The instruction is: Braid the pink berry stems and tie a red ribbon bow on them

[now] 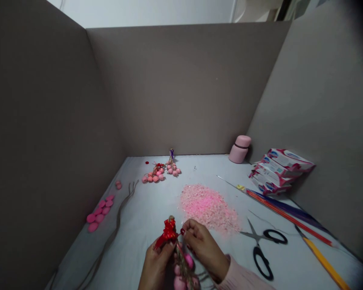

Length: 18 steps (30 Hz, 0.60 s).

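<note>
My left hand [157, 259] is closed on a twine bundle strung with pink balls [180, 281], near the bottom of the view. A shiny red ribbon bow [170, 230] sits at the top of this bundle, just above my left thumb. My right hand [204, 247] is beside the bow, its thumb and forefinger pinched on a small dark red piece that looks like the end of the bow's ribbon. Loose twine strands hang below my right hand. Part of the bundle is hidden by my fingers and the frame's lower edge.
Pink chips [210, 207] lie heaped beyond my hands. Black-handled scissors [261, 243], a yellow cutter [323, 262] and ribbon lengths [290, 217] lie right, before stacked boxes [278, 171]. A pink flask [240, 150], finished-looking bundles [173, 168], pink discs [99, 211] and twine [118, 219] lie around.
</note>
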Motion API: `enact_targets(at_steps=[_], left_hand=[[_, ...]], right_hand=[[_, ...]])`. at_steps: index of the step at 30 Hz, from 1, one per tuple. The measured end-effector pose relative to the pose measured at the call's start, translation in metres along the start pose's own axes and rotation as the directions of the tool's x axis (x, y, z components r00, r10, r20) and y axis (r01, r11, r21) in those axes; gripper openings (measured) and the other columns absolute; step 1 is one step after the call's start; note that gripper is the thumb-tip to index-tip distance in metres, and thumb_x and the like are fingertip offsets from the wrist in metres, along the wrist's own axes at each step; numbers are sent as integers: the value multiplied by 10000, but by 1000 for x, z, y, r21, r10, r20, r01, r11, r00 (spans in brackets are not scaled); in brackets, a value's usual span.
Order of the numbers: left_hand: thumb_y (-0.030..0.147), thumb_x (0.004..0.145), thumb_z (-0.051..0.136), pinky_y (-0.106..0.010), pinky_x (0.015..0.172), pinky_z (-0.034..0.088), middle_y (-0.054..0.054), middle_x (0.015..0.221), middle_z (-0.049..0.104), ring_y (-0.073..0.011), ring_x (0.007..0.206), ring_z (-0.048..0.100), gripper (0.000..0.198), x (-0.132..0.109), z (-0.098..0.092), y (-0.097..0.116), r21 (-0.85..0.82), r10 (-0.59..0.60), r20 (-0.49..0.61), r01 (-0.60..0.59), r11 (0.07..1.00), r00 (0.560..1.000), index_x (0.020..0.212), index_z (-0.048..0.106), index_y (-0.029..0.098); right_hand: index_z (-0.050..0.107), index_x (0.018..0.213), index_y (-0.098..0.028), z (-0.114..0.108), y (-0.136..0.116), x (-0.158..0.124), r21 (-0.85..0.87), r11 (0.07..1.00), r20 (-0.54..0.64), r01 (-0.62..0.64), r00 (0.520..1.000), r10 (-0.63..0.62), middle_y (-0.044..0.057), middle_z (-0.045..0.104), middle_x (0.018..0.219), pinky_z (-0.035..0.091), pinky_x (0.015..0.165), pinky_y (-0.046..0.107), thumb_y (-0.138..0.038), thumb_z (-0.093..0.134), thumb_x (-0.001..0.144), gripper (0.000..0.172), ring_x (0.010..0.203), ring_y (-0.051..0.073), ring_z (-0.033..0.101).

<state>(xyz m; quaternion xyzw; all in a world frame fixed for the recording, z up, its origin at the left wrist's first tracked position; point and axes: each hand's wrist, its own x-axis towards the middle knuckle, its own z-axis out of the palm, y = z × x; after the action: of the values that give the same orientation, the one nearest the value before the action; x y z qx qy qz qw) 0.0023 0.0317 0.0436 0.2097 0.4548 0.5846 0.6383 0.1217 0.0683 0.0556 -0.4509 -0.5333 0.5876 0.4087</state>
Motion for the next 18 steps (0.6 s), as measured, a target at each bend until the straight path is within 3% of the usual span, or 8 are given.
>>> enact_targets(at_steps=[4, 10, 15, 18], left_hand=[[323, 560, 754, -212, 424, 358, 22, 459, 558, -87, 380, 477, 242, -1, 1, -1, -38, -24, 85, 27, 999, 996, 633, 613, 140], [363, 571, 754, -219, 396, 366, 7, 448, 590, -88, 316, 471, 351, -2, 0, -4, -56, -77, 198, 90, 994, 977, 811, 643, 133], [340, 577, 757, -218, 423, 385, 0, 497, 608, -80, 342, 481, 323, 1, -2, -5, -78, -45, 215, 64, 995, 975, 802, 654, 133], [319, 587, 752, -226, 458, 400, 15, 488, 591, -77, 355, 472, 291, 0, 0, -1, -82, -8, 199, 25, 996, 980, 789, 657, 131]], right_hand=[[454, 685, -182, 7, 9, 1, 53, 999, -11, -13, 1000, 14, -57, 462, 562, 325, 474, 201, -264, 495, 708, 95, 500, 89, 425], [427, 623, -197, 16, 6, -1, 82, 994, 14, -73, 997, 72, -82, 456, 500, 339, 421, 189, -148, 446, 623, 53, 427, 83, 445], [467, 659, -193, 15, 2, -3, 97, 994, 25, -45, 999, 42, -68, 507, 533, 380, 441, 189, -153, 459, 662, 41, 463, 92, 495], [509, 797, -190, 11, -3, -9, 108, 993, 69, -44, 997, 37, -40, 560, 603, 412, 435, 211, -205, 478, 723, 82, 469, 111, 532]])
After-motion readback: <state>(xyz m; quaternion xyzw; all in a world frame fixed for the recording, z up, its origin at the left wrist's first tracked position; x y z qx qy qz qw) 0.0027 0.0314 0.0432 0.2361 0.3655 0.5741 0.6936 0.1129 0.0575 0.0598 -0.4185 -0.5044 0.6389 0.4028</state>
